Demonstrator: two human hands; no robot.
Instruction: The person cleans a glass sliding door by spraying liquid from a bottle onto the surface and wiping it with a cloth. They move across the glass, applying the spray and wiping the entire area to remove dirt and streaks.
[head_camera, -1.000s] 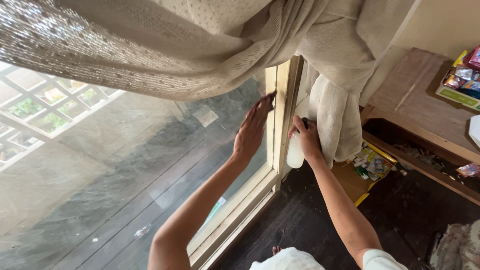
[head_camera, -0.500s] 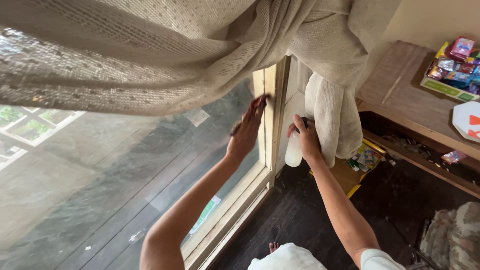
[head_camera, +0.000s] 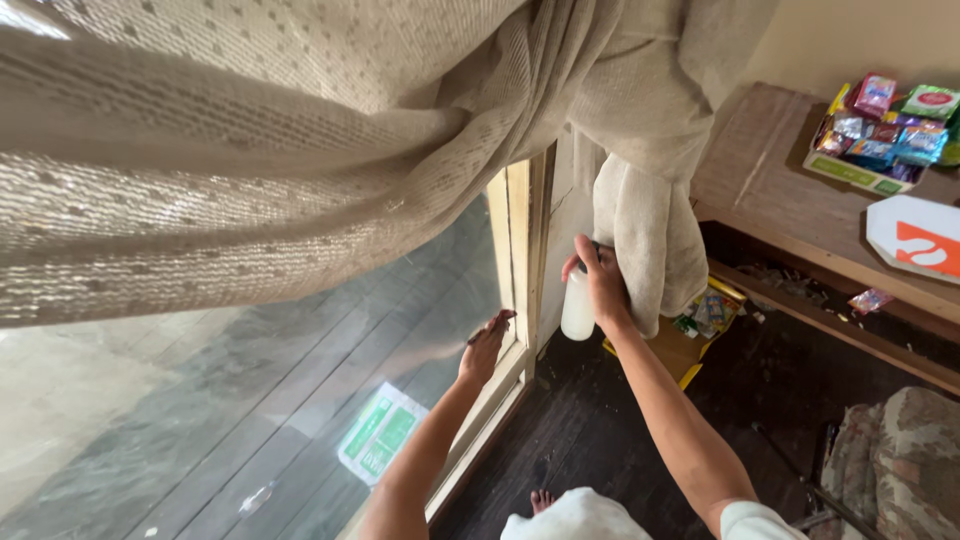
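My left hand (head_camera: 486, 347) lies flat against the window glass (head_camera: 330, 380) low down, next to the pale wooden frame (head_camera: 522, 260); whether a cloth is under it I cannot tell. My right hand (head_camera: 603, 285) grips a white spray bottle (head_camera: 578, 306) held upright beside the frame. A beige knotted curtain (head_camera: 640, 200) hangs right behind that hand and sweeps across the top of the view.
A wooden shelf unit (head_camera: 790, 190) at the right carries a tray of colourful packets (head_camera: 880, 130) and a white and orange sign (head_camera: 918, 240). More packets in a yellow box (head_camera: 705, 320) lie on the dark floor. Patterned fabric (head_camera: 890, 460) sits bottom right. A green and white sheet (head_camera: 380, 445) shows through the glass.
My left hand has slid down the glass along the frame, from near the curtain to low on the pane. The right hand still holds the bottle in about the same spot.
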